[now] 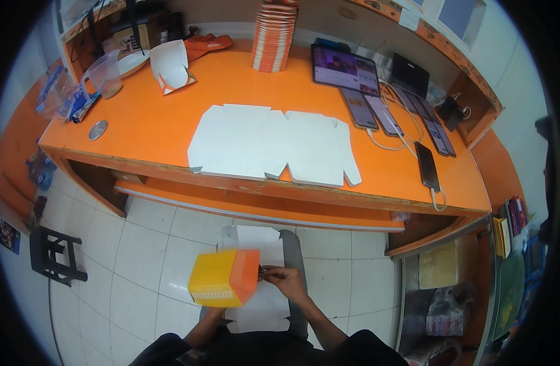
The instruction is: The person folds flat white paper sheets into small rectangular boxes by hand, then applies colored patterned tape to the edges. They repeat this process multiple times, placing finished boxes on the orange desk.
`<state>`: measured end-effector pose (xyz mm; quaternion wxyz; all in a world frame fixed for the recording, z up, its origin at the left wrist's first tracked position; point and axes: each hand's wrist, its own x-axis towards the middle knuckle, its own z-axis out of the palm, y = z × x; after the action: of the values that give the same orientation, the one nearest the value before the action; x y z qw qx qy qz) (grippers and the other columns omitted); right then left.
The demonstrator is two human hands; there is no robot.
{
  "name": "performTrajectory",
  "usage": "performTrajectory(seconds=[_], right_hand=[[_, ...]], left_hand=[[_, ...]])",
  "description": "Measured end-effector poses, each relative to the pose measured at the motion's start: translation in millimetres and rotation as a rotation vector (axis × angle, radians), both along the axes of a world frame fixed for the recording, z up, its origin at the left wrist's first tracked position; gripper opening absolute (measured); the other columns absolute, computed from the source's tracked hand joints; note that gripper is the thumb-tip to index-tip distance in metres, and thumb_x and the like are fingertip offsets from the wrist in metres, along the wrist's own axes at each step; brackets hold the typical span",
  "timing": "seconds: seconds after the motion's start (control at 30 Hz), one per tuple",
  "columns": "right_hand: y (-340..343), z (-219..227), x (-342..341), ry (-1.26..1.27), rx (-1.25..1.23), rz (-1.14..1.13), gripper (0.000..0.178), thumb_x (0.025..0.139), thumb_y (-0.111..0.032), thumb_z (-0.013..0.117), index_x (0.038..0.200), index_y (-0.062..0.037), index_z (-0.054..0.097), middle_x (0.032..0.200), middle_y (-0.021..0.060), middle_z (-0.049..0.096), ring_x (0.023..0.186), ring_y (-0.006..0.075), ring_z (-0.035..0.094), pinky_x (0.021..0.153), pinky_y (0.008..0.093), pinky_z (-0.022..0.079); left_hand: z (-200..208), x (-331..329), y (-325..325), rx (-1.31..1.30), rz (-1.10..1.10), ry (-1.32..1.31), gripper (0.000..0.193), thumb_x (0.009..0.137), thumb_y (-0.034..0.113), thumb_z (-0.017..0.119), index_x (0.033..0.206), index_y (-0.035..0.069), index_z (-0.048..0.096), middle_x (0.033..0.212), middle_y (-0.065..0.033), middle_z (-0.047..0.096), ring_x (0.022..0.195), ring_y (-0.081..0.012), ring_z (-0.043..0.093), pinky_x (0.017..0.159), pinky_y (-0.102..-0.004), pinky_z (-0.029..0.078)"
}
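Over my lap I hold a yellow and orange cardboard box (pixel 216 278), tilted, with its orange end toward the right. My left hand (pixel 215 314) grips it from below at the near side, its fingers mostly hidden by the box. At the orange end my right hand (pixel 284 281) is closed, thumb and fingers pinched on a small dark thing (pixel 261 272) at the edge, too small to make out. Under the box a white unfolded carton sheet (pixel 255 318) lies across my legs.
On the orange table (pixel 140 116) ahead lie flat white carton blanks (pixel 268 143) along the front edge. Behind them rises a tall stack of orange and white folded cartons (pixel 274 38). Cabled phones (pixel 427 166) and a tablet (pixel 346 70) occupy the right. A black stool (pixel 57 255) stands left.
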<state>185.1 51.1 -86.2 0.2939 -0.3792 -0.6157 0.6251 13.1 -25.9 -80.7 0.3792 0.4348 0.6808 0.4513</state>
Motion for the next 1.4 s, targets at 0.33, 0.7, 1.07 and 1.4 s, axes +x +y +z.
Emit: performTrajectory(seconds=[0.33,0.7,1.07,1.4], right_hand=[[20.4,5.1,11.1,0.113,-0.249,0.221,0.019,0.081,-0.008,0.073,0.097,-0.0004,0.065,0.097,0.0056,0.064,0.094,0.0137,0.061,0.082,0.0261,0.050],[6.2,6.9,-5.9,0.082,-0.255,0.144,0.056,0.076,-0.012,0.079,0.119,-0.0091,0.044,0.106,0.0069,0.051,0.099,0.0162,0.056,0.082,0.0296,0.049],[0.8,8.6,-2.9,0.066,-0.230,0.074,0.047,0.076,-0.008,0.077,0.115,0.0001,0.052,0.107,0.0096,0.062,0.097,0.0197,0.061,0.082,0.0312,0.052],[-41.3,-18.4,-83.3,0.200,-0.342,0.539,0.043,0.088,-0.011,0.065,0.123,0.0035,0.044,0.093,0.0111,0.063,0.076,0.0158,0.060,0.065,0.0250,0.048]], left_hand=[[16.0,-3.1,9.0,-0.030,-0.190,-0.502,0.015,0.078,0.002,0.073,0.089,0.001,0.064,0.087,-0.0056,0.067,0.084,-0.0134,0.065,0.078,-0.0246,0.051],[19.5,-15.4,5.8,-0.112,-0.312,-0.385,0.022,0.087,0.007,0.063,0.107,-0.001,0.065,0.103,-0.0083,0.064,0.094,-0.0150,0.060,0.084,-0.0286,0.048],[27.6,3.3,1.2,-0.074,-0.248,-0.211,0.015,0.084,0.009,0.063,0.096,0.001,0.066,0.087,-0.0121,0.062,0.085,-0.0221,0.063,0.077,-0.0343,0.050],[68.5,-51.4,-74.4,0.083,0.311,0.061,0.048,0.090,0.041,0.057,0.109,-0.002,0.047,0.070,-0.0165,0.062,0.064,-0.0280,0.062,0.056,-0.0359,0.047]])
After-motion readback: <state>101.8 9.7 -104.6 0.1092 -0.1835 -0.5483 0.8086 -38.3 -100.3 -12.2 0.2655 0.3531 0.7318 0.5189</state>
